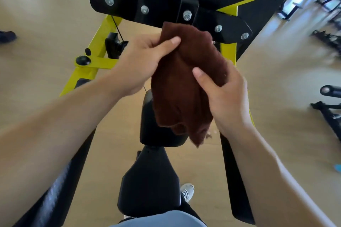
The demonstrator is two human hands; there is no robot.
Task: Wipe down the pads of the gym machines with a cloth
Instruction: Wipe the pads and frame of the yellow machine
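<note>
A dark brown cloth (pixel 182 86) hangs bunched in the air between both hands, above the machine. My left hand (pixel 140 61) grips its upper left part, thumb on top. My right hand (pixel 227 96) holds its right side, thumb pressed onto the fabric. Below the cloth sits a small black pad (pixel 149 127), partly hidden by the hanging end. A larger black seat pad (pixel 149 180) lies nearer to me. The cloth touches neither pad that I can tell.
The machine's black bolted plate (pixel 203 18) and yellow frame (pixel 92 57) stand just beyond the hands. Black frame bars run down both sides. A white shoe (pixel 188 191) shows on the wooden floor. Other black equipment (pixel 330 108) stands at the right; someone's dark shoe (pixel 7 36) at far left.
</note>
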